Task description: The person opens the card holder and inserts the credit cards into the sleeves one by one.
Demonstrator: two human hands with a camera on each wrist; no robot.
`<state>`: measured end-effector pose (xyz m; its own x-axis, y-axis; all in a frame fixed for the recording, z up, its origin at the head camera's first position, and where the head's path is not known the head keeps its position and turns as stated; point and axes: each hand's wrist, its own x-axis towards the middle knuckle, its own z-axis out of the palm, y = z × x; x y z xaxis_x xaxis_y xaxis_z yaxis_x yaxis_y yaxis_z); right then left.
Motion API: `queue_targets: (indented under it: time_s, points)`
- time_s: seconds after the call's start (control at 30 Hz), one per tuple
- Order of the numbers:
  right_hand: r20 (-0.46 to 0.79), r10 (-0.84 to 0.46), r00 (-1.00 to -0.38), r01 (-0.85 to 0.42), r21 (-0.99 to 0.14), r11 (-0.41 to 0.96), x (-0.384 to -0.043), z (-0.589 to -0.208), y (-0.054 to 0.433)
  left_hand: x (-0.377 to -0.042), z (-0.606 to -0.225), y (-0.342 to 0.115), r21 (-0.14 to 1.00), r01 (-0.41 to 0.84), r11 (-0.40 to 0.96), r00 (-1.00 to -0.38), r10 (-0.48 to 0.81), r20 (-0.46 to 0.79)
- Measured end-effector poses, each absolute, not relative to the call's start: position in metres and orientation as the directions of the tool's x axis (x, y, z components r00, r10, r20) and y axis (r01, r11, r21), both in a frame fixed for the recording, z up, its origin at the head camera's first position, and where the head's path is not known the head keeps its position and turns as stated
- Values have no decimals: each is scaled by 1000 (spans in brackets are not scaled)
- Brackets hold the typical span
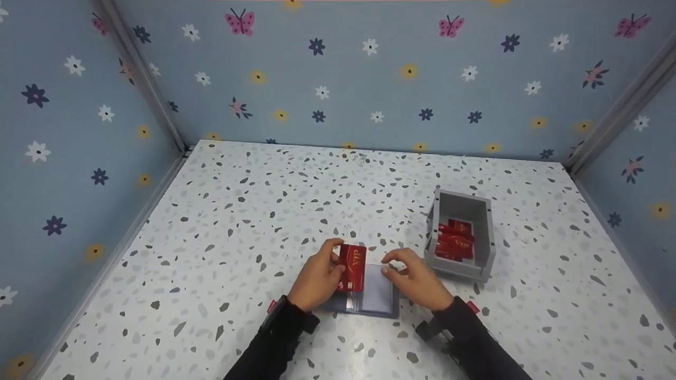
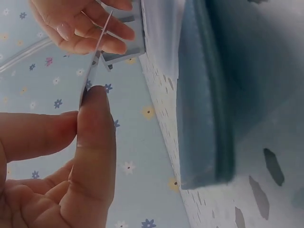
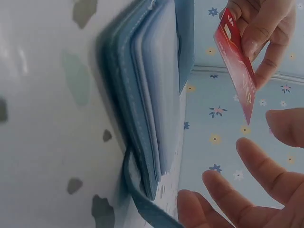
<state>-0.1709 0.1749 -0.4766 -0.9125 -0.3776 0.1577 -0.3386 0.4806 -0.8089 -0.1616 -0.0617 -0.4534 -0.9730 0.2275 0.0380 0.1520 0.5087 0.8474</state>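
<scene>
My left hand (image 1: 317, 275) pinches a red VIP card (image 1: 353, 267) by its edge, between thumb and fingers, above a blue card holder (image 1: 391, 315). In the left wrist view the card (image 2: 95, 57) appears edge-on as a thin line. The holder lies open on the table, its clear plastic sleeves (image 1: 377, 290) facing up on the right half. My right hand (image 1: 420, 279) hovers at the right side of the holder, fingers bent loosely and holding nothing. From the right wrist, the stacked sleeves (image 3: 159, 85) and a blue strap (image 3: 147, 204) show along the holder's edge.
A grey bin (image 1: 483, 273) stands to the right of my right hand, with several red cards (image 1: 455, 243) inside. The speckled white table (image 1: 253, 211) is bordered by blue patterned walls (image 1: 348, 68) at the back and both sides.
</scene>
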Motion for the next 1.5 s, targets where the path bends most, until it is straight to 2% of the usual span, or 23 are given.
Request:
queue_targets:
  time_s: [0.17,0.33,0.5,0.93,1.5]
  points:
    - [155,-401,-903,-385,-704,596,-170,-476,178,-163,-455,-68,856,99,507,-981,196,-3]
    - [34,-382,-924,-324,-602,730,-168,-475,179,-164,-457,-71,843,99,529,-983,183,1]
    - [-59,-384,-921,-303,-511,804,-166,-475,180,-165,-461,-72,832,112,544,-982,191,7]
    - [-153,-401,-903,-320,-384,866,-163,-476,177,-165,-465,-70,807,71,586,-981,189,-51]
    - [-182,-399,-899,-320,-350,880,-165,-478,178,-163,-468,-60,787,56,615,-971,218,-101]
